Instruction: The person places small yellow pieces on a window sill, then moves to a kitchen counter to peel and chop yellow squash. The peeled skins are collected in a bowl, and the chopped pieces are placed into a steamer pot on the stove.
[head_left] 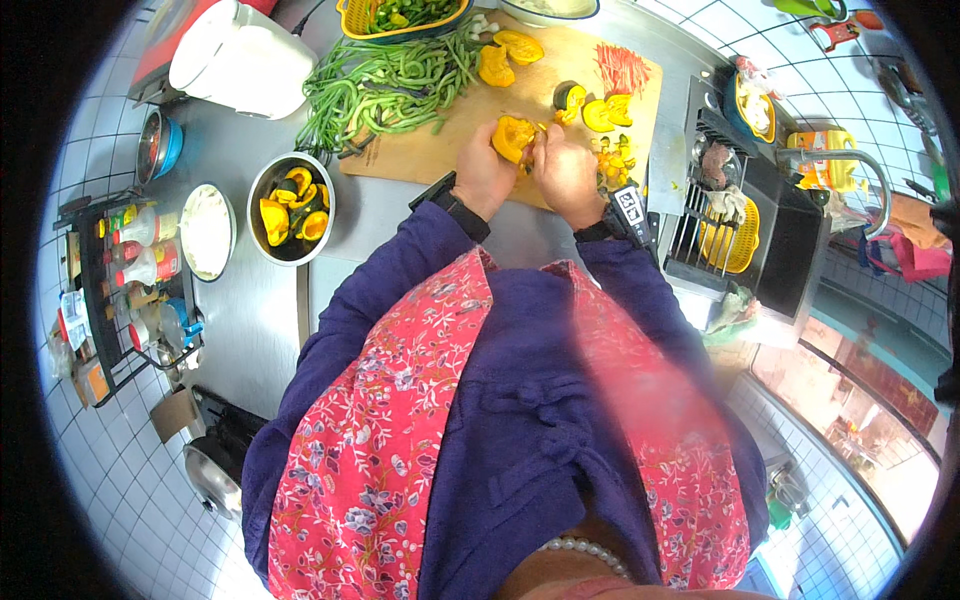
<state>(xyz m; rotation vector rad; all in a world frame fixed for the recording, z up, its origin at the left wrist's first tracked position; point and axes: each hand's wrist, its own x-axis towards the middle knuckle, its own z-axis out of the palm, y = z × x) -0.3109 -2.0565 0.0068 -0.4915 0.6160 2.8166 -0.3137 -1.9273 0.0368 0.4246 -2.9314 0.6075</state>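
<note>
Above the near edge of the wooden cutting board [408, 160], my left hand [485, 172] grips a pumpkin piece [512, 138] with its orange flesh facing up. Closed beside it, my right hand [566, 178] has its fingertips at the piece's right edge; whatever it holds is hidden. Pumpkin chunks [607, 112] and small yellow-orange scraps [616, 160] lie on the board to the right. Two more pumpkin pieces [496, 65] rest farther back. A white-rimmed bowl [262, 180] of dark-skinned pumpkin pieces stands to the left.
Long green beans [390, 85] spread over the board's left side, and red shreds [622, 68] lie at its far right. A yellow basket [345, 20] of cut greens stands behind. Leftward are a white container [235, 60] and a white-filled bowl [208, 232]. A sink [790, 250] is at right.
</note>
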